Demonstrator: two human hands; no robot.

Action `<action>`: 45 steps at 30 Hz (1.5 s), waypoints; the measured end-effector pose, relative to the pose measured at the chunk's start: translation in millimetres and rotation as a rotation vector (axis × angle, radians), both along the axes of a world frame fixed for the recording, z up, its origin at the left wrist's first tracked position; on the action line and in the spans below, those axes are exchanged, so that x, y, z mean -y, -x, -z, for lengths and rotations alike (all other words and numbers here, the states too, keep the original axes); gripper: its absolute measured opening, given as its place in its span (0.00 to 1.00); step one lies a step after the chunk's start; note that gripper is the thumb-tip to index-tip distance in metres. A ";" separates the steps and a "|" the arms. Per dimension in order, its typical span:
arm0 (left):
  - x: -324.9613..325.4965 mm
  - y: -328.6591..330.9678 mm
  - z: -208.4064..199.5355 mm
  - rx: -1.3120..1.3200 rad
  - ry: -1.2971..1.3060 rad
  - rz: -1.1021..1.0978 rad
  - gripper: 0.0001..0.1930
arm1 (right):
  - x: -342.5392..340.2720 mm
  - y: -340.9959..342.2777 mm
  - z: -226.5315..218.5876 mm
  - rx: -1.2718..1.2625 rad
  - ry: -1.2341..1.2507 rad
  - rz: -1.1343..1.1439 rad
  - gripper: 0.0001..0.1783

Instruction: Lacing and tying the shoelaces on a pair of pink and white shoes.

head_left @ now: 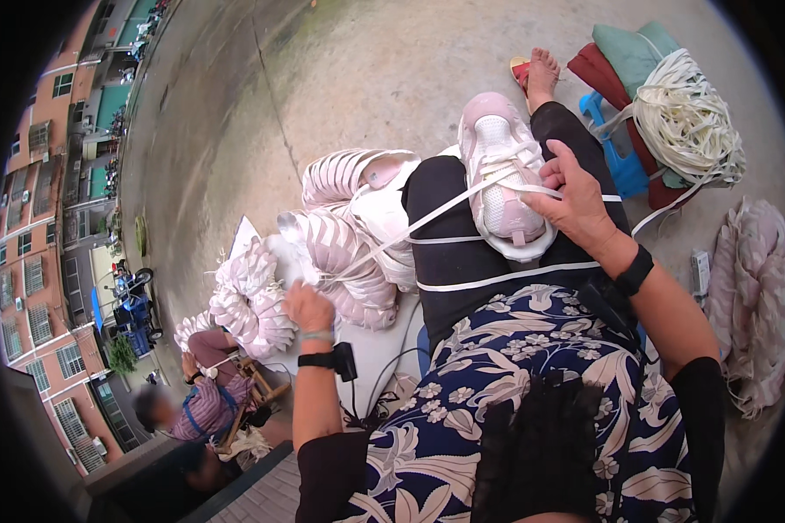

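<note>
A pink and white sneaker (499,205) rests on my lap, its toe toward me. A white shoelace (427,218) is threaded across its upper and runs taut to the left. My left hand (310,308) is closed on the far end of that lace, well out from the shoe. At the sneaker's right side my right hand (576,209) has thumb and fingers bent around a part of the lace. Its last fingers lift away from the shoe. What exactly lies between the left fingertips is hidden.
Stacked pink and white shoe pieces (349,253) lie left of my knees. A thick bundle of white laces (689,122) sits on a blue stool (619,161) with folded cloth, front right. More pink pieces (750,296) hang at the right. A seated person (205,405) works at the lower left.
</note>
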State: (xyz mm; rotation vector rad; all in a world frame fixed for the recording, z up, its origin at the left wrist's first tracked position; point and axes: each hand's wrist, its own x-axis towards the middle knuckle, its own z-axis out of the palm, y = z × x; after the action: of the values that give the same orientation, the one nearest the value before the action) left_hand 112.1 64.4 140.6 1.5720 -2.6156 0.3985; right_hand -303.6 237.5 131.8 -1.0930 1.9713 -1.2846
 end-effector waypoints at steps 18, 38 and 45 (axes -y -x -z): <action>-42.4 248.2 -14.3 -0.722 -0.468 0.689 0.16 | 44.8 13.3 9.9 0.002 -0.002 0.031 0.11; -58.4 257.3 -9.8 -0.562 -0.316 0.687 0.13 | 49.5 16.7 11.9 0.203 -0.161 0.002 0.11; -56.8 250.5 -19.0 -0.571 -0.405 0.522 0.06 | 56.2 11.3 17.9 0.021 -0.201 0.053 0.09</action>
State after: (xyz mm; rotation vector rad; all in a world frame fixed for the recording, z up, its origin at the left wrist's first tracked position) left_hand -138.4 121.2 159.7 0.8121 -2.5637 -0.5568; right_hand -315.0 181.3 113.9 -0.9319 2.0752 -1.0913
